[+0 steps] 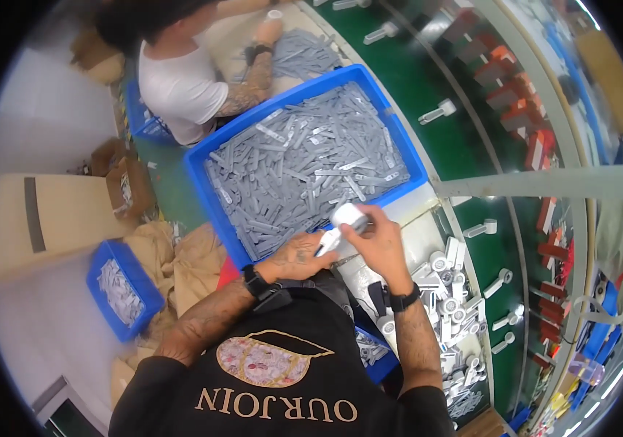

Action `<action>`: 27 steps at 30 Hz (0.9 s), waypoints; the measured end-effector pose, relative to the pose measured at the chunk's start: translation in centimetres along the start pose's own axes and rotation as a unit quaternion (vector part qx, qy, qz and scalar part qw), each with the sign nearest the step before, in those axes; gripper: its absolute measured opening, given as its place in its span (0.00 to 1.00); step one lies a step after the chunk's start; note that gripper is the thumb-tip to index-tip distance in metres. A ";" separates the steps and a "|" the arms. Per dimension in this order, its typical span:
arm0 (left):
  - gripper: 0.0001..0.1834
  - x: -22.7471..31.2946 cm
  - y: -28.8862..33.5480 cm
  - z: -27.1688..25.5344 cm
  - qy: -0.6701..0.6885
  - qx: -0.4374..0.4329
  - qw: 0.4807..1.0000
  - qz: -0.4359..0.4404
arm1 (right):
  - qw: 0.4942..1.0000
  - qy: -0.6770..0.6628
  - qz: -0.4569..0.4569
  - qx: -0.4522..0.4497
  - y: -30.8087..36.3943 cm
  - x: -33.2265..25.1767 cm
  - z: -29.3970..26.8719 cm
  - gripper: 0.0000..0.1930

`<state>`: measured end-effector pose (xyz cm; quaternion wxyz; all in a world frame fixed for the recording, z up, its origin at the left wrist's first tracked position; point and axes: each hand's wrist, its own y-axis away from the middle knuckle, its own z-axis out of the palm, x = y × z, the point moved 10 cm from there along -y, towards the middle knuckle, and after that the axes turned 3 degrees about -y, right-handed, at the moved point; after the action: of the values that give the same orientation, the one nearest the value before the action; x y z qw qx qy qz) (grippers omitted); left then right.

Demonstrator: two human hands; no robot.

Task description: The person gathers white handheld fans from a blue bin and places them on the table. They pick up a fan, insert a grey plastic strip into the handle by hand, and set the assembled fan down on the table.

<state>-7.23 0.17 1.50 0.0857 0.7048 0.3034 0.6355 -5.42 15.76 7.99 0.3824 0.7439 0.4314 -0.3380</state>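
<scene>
In front of my body, both my hands are on one white handheld device (pixel 348 215) with a round head and a straight handle. My left hand (pixel 293 256) grips the handle end, palm up. The fingers of my right hand (pixel 383 244) close around the underside and right of the round head. Just beyond the hands stands a large blue bin (pixel 407 146), full of loose grey flat strips (pixel 304 156). To the right of my right wrist, a pile of similar white round-headed devices (pixel 448 302) covers the tabletop.
On the right runs a green conveyor belt (pixel 464 175) carrying spaced white devices, with red holders (pixel 521 115) along its far side. A pale bar (pixel 544 185) crosses above it. A co-worker (pixel 180 84) sits at the upper left. A smaller blue bin (pixel 145 278) stands lower left.
</scene>
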 end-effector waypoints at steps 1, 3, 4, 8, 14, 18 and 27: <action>0.23 -1.7 1.3 -1.0 0.006 0.006 1.000 0.000 | 0.999 0.000 -0.017 -0.046 -0.9 -0.7 2.5 0.23; 0.22 -3.7 3.7 -2.4 0.093 0.041 0.994 0.030 | 0.995 0.003 -0.035 -0.097 -3.2 0.5 6.0 0.21; 0.22 -4.4 4.7 -3.0 0.095 0.047 0.994 0.030 | 0.980 -0.099 0.009 -0.171 -4.9 2.4 8.9 0.20; 0.21 -7.4 8.1 -6.5 0.095 0.186 0.975 -0.082 | 0.988 0.085 -0.117 -0.060 -13.1 3.9 10.7 0.15; 0.18 -5.6 8.4 -10.8 0.159 0.265 0.949 -0.062 | 0.914 0.337 -0.227 -0.014 -17.6 7.1 11.8 0.08; 0.23 -4.7 8.6 -11.9 0.114 0.340 0.933 0.032 | 0.943 0.216 -0.240 0.082 -14.9 1.7 8.1 0.07; 0.15 -6.6 5.5 -6.4 0.480 0.252 0.839 0.049 | 0.940 -0.338 0.001 0.033 -0.5 -0.3 6.3 0.17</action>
<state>-11.61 -9.52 -0.12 -0.2827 0.3225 0.4207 0.7994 -7.09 10.43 5.06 0.4812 0.5985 0.2640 -0.5836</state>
